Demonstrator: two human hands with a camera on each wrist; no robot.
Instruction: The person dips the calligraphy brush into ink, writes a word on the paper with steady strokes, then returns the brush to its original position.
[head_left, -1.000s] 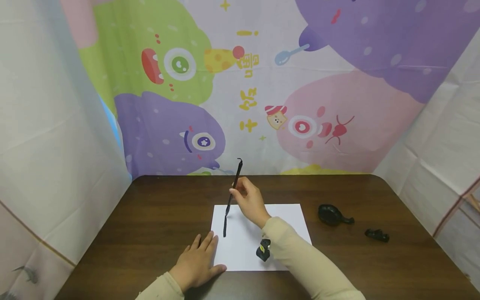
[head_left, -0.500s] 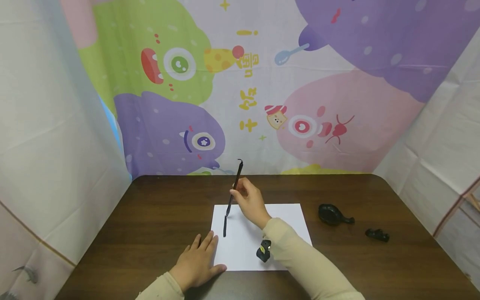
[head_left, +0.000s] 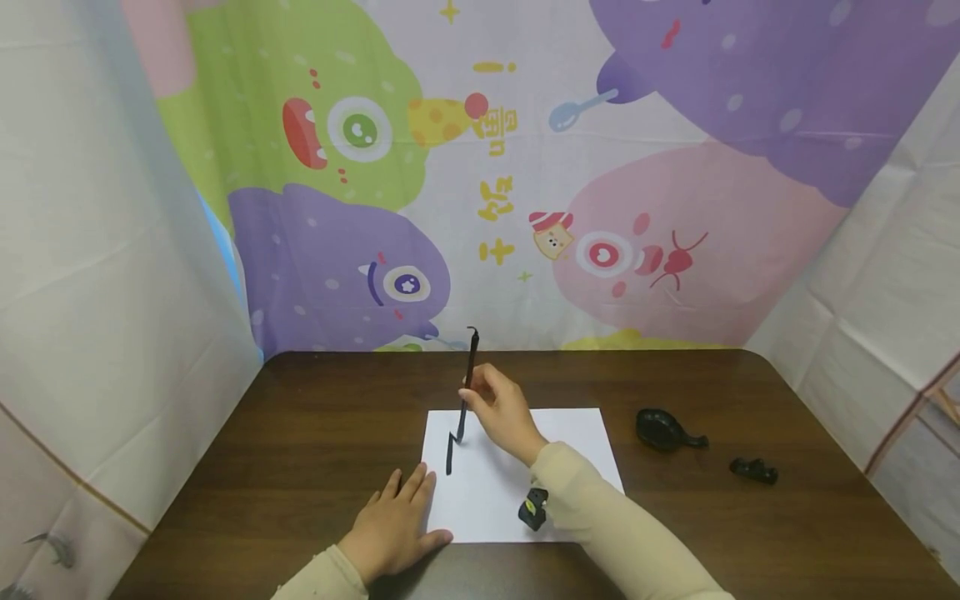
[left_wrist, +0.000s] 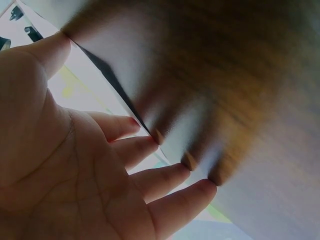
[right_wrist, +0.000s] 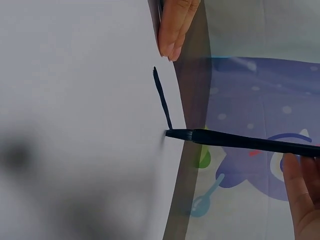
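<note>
My right hand (head_left: 504, 412) pinches a dark writing brush (head_left: 468, 367) by its handle, which stands nearly upright over the white paper (head_left: 540, 433). In the right wrist view the inked tip of the brush (right_wrist: 180, 134) meets the sheet beside the upper end of a black stroke (right_wrist: 162, 97). From the head, that stroke (head_left: 449, 457) runs lengthwise near the paper's left edge, with a short slanting piece at its top. My left hand (head_left: 393, 521) lies spread at the left edge of the sheet, fingertips and thumb at its border.
Right of the paper on the brown table (head_left: 315, 450) lie a black ladle-shaped dish (head_left: 663, 430) and a small black brush rest (head_left: 754, 470). A black device (head_left: 533, 509) hangs at my right wrist. A cartoon-printed curtain (head_left: 510, 317) closes off the table's back.
The brush tip has moved slightly right and toward me, and its handle stands more upright. A short slanting mark now extends from the stroke's top. My left hand stays put.
</note>
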